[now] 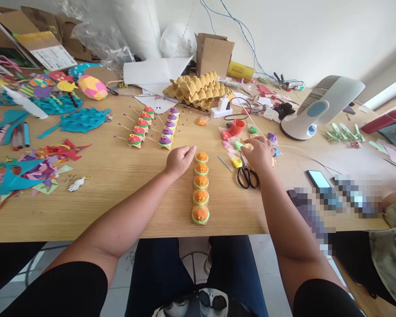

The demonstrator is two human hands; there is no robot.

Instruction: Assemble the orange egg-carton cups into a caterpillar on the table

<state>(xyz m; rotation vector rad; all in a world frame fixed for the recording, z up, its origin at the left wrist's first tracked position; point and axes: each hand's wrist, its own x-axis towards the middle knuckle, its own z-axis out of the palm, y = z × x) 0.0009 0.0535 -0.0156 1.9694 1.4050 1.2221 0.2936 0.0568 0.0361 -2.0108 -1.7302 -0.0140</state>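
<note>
My left hand (181, 160) is closed at the far left end of an orange egg-carton strip (201, 181); what its fingers hold, if anything, is hidden. Smiling faces and green rims decorate the strip's domes. My right hand (259, 153) reaches over small bags of modelling clay, fingers bent and apart, with nothing visible in it. Beneath it lie black-handled scissors (247, 177) and a yellow clay packet (236, 162). A thin blue stick (225, 164) rests between the hands. Farther back stand a red-and-green carton strip (139, 130) and a purple one (168, 130), with pins around them.
Egg cartons (198, 90) are stacked at the back beside a white power adapter (221, 108). A red cup (236, 127) stands near the clay. On the right are a white fan (317, 110) and a phone (319, 179). Paper scraps (26, 169) cover the left side.
</note>
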